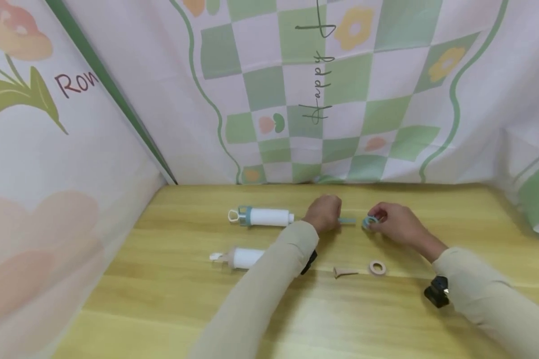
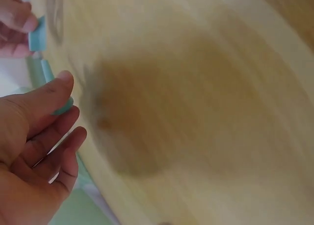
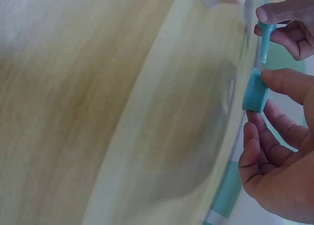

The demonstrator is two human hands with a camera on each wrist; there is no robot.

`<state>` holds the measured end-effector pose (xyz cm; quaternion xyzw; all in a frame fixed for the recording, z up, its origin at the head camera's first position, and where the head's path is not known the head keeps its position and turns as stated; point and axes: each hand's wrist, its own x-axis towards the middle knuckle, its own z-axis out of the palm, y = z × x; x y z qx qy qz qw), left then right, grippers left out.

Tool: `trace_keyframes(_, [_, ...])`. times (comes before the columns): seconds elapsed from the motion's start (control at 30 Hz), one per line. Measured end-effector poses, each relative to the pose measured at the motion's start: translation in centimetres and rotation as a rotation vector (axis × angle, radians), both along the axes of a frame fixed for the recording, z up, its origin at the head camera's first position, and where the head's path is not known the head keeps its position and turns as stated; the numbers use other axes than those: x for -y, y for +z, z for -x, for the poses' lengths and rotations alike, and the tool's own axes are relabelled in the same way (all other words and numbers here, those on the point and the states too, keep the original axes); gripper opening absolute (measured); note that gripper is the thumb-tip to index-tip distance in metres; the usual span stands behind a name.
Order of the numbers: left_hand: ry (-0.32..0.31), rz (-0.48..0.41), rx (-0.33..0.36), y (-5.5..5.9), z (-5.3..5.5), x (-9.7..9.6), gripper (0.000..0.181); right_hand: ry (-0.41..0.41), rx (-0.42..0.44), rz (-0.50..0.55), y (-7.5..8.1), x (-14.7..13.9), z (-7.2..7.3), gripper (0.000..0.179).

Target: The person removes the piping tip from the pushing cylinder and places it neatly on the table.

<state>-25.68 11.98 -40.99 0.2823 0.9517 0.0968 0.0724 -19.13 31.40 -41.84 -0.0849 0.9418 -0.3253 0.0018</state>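
Note:
In the head view my left hand (image 1: 324, 213) pinches a teal piece whose thin stem (image 1: 348, 220) points right. Its wider end, between thumb and fingers, shows partly in the right wrist view, where the stem (image 3: 265, 44) hangs out of the grip. Facing it, my right hand (image 1: 398, 224) holds a teal ring (image 1: 365, 224) by thumb and fingertips. From the right wrist the ring (image 3: 255, 92) appears edge-on as a curved band. A small gap separates the stem's tip from the ring. Both pieces are held just above the wooden table (image 1: 170, 309).
Left of my hands lies a white tube (image 1: 269, 217) with a teal collar and white loop. A similar tube (image 1: 248, 258) with a beige collar is partly behind my left sleeve. Nearer me lie a beige flared piece with a stem (image 1: 341, 272) and a beige ring (image 1: 377, 273).

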Motion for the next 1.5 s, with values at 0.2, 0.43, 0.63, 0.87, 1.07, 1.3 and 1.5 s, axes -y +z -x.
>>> trace_keyframes(0.2, [0.021,0.063,-0.093,-1.0,-0.4,-0.3,0.025,-0.015,0.005,-0.016,-0.9,0.2,0.6,0.029])
trace_keyframes(0.43, [0.024,0.081,-0.126,-1.2,-0.6,-0.6,0.02,-0.018,-0.002,-0.036,-1.1,0.2,0.5,0.031])
trace_keyframes(0.63, [0.06,0.074,-0.111,-1.2,-0.4,-0.7,0.023,-0.025,-0.018,-0.04,-1.3,0.0,0.6,0.034])
trace_keyframes(0.87, [0.048,0.051,-0.095,-1.4,-0.3,-0.2,0.028,-0.037,0.005,-0.02,-1.2,0.1,0.3,0.056])
trace_keyframes(1.07, [0.065,0.028,-0.035,-1.3,-0.2,0.2,0.047,-0.051,0.007,0.002,-0.4,0.4,-0.5,0.066])
trace_keyframes(1.3, [0.064,0.095,-0.099,-0.5,-0.7,1.1,0.062,-0.064,0.009,0.029,0.6,0.8,-2.0,0.079])
trace_keyframes(1.5, [0.043,0.11,-0.174,1.7,-1.0,3.1,0.06,-0.042,-0.034,-0.022,1.1,1.0,-3.1,0.074])
